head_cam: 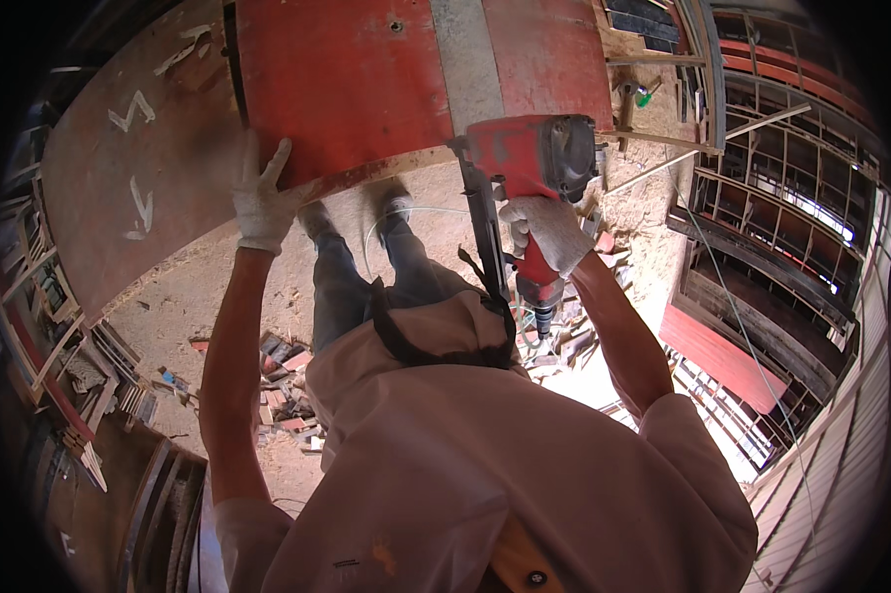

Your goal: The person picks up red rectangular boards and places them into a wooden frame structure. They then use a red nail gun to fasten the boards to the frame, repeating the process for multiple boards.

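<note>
In a white work glove, my right hand (553, 231) grips the handle of a red and black pneumatic nail gun (508, 159). Its nose end touches or lies just over the near edge of a red-faced panel (342, 81), beside a bare grey strip (469, 67). A long black magazine (484, 222) runs back from the nose towards my waist. My left hand (262, 204), gloved too, rests with fingers spread at the panel's near left corner. Left of it lies a brownish board (138, 170) with white marks, and a dark gap separates the two farther up.
Offcuts of wood (290, 385) litter the floor around my legs. Racks of framed panels (771, 170) stand on the right, near a leaning red board (719, 356). A thin air hose (416, 211) loops by my feet. A green-handled tool (644, 96) lies beyond the panel's right side.
</note>
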{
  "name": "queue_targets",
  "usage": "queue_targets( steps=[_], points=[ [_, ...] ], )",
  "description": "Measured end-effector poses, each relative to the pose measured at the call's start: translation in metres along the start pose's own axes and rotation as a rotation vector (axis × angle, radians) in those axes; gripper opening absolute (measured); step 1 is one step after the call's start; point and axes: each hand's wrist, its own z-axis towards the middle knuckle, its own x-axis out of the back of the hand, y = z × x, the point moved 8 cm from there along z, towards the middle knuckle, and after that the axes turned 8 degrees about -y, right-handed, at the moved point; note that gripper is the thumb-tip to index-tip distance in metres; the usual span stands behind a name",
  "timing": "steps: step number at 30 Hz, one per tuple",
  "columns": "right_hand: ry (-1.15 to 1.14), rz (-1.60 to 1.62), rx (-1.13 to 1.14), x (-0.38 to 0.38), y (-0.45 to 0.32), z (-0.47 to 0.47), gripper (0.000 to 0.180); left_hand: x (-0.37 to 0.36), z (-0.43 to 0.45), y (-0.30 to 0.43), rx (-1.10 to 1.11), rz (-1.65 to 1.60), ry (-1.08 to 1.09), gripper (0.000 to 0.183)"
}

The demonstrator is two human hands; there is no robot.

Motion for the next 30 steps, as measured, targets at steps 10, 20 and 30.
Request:
queue_targets(
  steps=[10,20,30],
  points=[
    [-0.054,0.168,0.042,-0.045,0.004,-0.007,0.014,0.005,0.001,-0.013,-0.220,0.087,-0.047,0.083],
    [-0.104,0.141,-0.017,-0.075,0.027,0.020,0.017,0.010,0.002,-0.025,-0.268,0.016,-0.087,0.080],
    [-0.086,0.201,-0.008,-0.090,0.031,0.009,0.015,0.008,0.001,-0.032,-0.203,-0.001,-0.123,0.079]
  ],
)
